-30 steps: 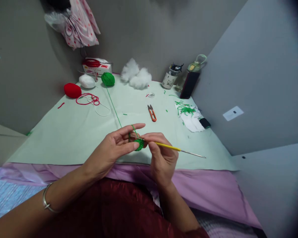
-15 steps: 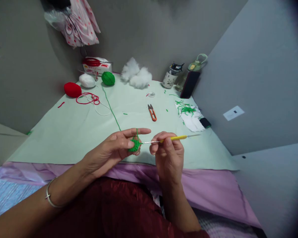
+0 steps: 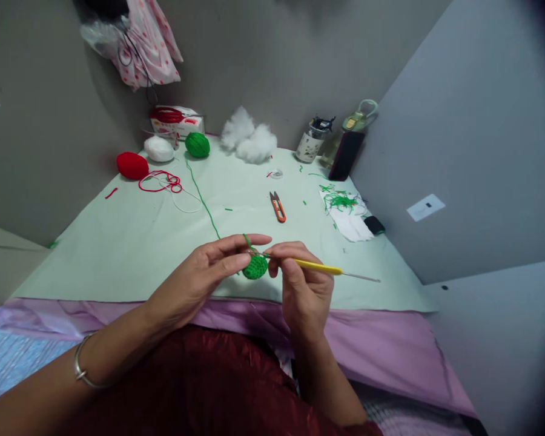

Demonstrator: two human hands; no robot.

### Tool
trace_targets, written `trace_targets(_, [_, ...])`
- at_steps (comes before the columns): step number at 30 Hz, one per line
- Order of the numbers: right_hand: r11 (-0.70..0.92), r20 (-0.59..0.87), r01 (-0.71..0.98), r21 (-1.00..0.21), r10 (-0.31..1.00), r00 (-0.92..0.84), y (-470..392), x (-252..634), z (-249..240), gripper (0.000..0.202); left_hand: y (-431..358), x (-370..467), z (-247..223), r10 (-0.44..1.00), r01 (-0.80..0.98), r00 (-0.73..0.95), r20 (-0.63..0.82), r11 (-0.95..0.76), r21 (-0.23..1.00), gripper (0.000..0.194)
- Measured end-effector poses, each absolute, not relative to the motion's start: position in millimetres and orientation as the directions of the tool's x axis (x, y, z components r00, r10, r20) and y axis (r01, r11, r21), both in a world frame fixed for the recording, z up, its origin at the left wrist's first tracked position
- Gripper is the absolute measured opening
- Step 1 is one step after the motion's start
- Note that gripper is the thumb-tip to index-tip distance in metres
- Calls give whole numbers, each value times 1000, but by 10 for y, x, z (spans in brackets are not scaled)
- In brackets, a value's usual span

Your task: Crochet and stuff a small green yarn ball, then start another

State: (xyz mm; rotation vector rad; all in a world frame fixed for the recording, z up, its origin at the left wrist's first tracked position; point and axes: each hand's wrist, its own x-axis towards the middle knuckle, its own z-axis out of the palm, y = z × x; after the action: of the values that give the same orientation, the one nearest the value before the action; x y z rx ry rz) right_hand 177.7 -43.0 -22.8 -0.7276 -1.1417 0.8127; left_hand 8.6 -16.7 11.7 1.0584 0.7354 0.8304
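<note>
My left hand (image 3: 209, 266) is closed on a small round green crochet piece (image 3: 255, 267), pinched between thumb and fingers. A strand of green yarn (image 3: 204, 203) passes over its raised index finger and runs back to the green yarn ball (image 3: 197, 145). My right hand (image 3: 304, 284) grips a yellow-handled crochet hook (image 3: 320, 266) like a pen. The hook's metal tip lies at the top edge of the crochet piece, by the yarn; whether it is inside a stitch I cannot tell. Its other metal end points right, past my hand.
Orange thread snips (image 3: 278, 208) lie beyond my hands. White stuffing (image 3: 249, 138), a white yarn ball (image 3: 158, 148) and a red yarn ball (image 3: 132, 165) are farther back. To the right are a phone (image 3: 346, 155), a pen cup (image 3: 309, 142) and green scraps on white paper (image 3: 352, 224).
The crochet piece has turned to show its rounded face and shifted slightly right. My right hand has moved left, bringing the hook over its top edge, and the hook's rear end has dipped.
</note>
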Motion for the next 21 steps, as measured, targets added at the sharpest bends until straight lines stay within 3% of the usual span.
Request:
trace_targets(11, [438, 412, -392, -809, 898, 154, -362, 1788, -147, 15, -154, 88, 239, 879, -151, 467, -96, 187, 971, 62])
trace_targets(21, [502, 501, -234, -832, 863, 67, -418, 1901, -160, 20, -171, 63, 265, 895, -2, 441, -63, 71, 998, 53])
